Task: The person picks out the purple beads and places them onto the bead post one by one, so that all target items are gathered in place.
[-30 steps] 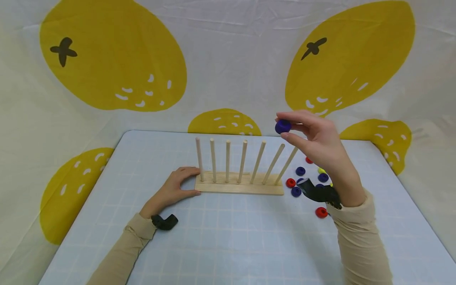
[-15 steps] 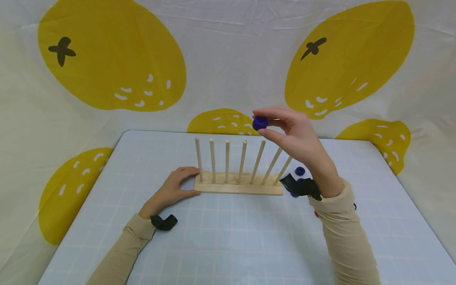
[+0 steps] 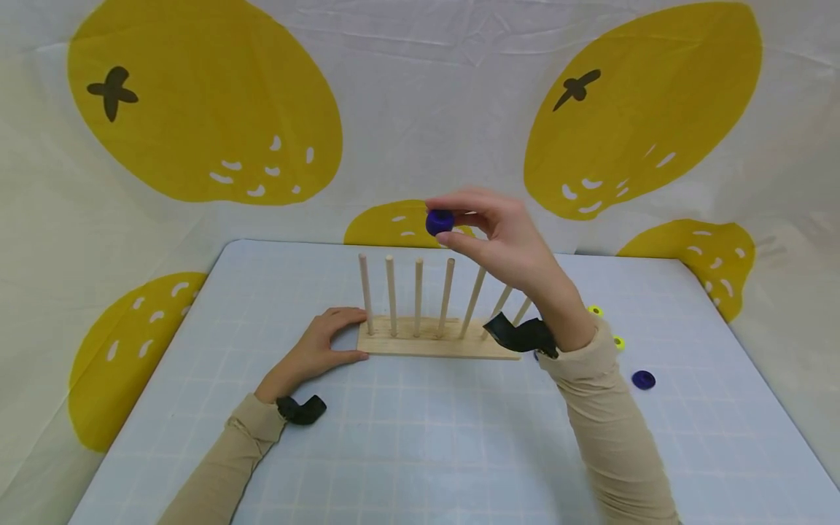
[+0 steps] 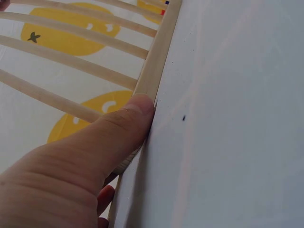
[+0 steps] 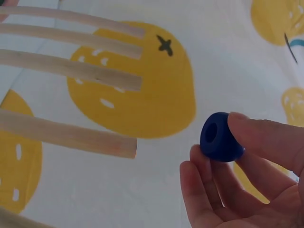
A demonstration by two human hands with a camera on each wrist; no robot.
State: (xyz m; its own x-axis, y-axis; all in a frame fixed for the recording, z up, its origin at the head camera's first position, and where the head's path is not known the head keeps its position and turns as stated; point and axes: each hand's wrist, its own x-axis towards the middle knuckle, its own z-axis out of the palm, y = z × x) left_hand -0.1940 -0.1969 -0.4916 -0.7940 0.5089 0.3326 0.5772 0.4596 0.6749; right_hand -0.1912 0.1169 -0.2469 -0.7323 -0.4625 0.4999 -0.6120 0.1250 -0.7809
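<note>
A wooden peg rack [image 3: 436,348], a flat base with several upright pegs, stands on the table. My left hand [image 3: 319,348] grips its left end; in the left wrist view the thumb [image 4: 138,103] presses the base's front edge, and the other fingers are mostly hidden. Between the thumb and fingers of my right hand [image 3: 502,237] is a blue bead [image 3: 440,222], held above the middle pegs. The right wrist view shows the hole of the blue bead [image 5: 221,137] facing the peg tops, apart from the nearest peg [image 5: 118,144]. My right forearm covers part of the rack's right end.
Right of the rack lie loose beads: a blue bead [image 3: 644,380], a yellow bead [image 3: 619,343] and another yellow bead [image 3: 594,310]. Others are hidden behind the right sleeve [image 3: 607,423]. A fruit-patterned cloth [image 3: 433,109] hangs behind the table [image 3: 394,452].
My right hand has moved left with the blue bead, from beyond the rack's right end to above its middle pegs. The left hand stays on the rack.
</note>
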